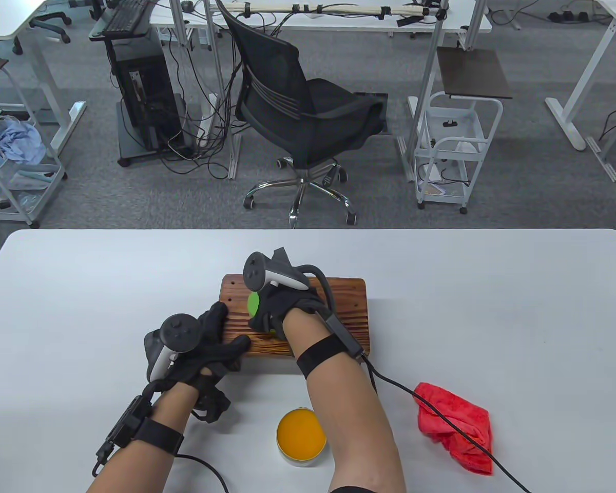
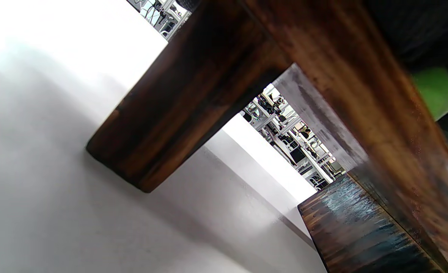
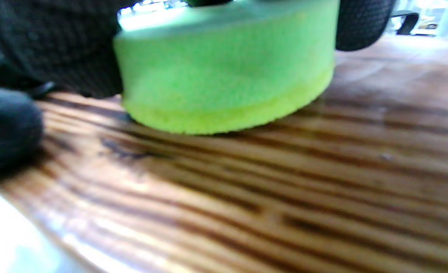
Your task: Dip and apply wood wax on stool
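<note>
A dark wooden stool [image 1: 346,308] stands mid-table. My right hand [image 1: 269,318] grips a round green sponge [image 1: 253,304] and holds it flat on the seat's left half. In the right wrist view the sponge [image 3: 224,76] lies on the striped seat [image 3: 284,189] with gloved fingers [image 3: 49,45] curled round its sides. My left hand [image 1: 225,328] rests on the seat's left end, fingers straight and spread. The left wrist view looks under the seat at a stool leg [image 2: 178,98], with a bit of sponge [image 2: 434,91] above the seat edge. An open tin of orange wax [image 1: 301,436] sits near the front edge.
A crumpled red cloth [image 1: 454,431] lies at the front right, with the right glove's cable [image 1: 441,411] running over it. The white table [image 1: 518,318] has bare surface left and right of the stool. A black office chair [image 1: 308,113] stands beyond the far edge.
</note>
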The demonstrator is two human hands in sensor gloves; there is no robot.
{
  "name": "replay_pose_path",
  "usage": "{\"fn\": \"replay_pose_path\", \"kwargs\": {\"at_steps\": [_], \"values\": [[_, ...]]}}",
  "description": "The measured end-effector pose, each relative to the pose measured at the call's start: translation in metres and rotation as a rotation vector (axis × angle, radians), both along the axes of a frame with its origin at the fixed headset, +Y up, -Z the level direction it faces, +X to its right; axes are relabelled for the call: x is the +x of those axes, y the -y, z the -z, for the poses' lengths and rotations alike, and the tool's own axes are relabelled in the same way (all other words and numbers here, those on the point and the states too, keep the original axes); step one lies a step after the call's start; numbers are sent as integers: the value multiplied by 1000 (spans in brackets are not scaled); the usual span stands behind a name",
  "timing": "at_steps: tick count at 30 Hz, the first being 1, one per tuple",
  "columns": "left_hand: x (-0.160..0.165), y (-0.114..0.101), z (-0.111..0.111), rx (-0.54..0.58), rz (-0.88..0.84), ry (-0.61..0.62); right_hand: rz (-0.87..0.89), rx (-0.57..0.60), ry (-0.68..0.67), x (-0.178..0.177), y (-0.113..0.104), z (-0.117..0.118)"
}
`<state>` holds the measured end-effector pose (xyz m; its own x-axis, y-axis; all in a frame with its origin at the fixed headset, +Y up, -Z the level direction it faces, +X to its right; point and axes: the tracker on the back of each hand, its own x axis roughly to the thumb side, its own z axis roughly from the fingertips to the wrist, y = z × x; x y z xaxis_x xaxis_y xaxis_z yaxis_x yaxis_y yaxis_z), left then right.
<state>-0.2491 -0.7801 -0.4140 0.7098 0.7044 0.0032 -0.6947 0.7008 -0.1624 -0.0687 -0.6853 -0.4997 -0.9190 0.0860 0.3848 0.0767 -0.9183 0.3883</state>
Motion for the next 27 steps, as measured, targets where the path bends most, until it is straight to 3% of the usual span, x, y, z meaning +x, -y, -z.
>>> {"fn": "replay_pose_path", "kwargs": {"at_steps": [6, 11, 15, 20, 27], "values": [[0, 0, 0, 0, -1, 2, 19, 28, 63, -3, 4, 5], [0, 0, 0, 0, -4, 2, 47, 18, -13, -9, 4, -4], [0, 0, 0, 0, -5, 2, 65, 26, 41, -9, 6, 2], [0, 0, 0, 0, -7, 4, 89, 19, -22, -15, 7, -5], [0, 0, 0, -1, -7, 4, 121, 23, -3, -17, 9, -2]]}}
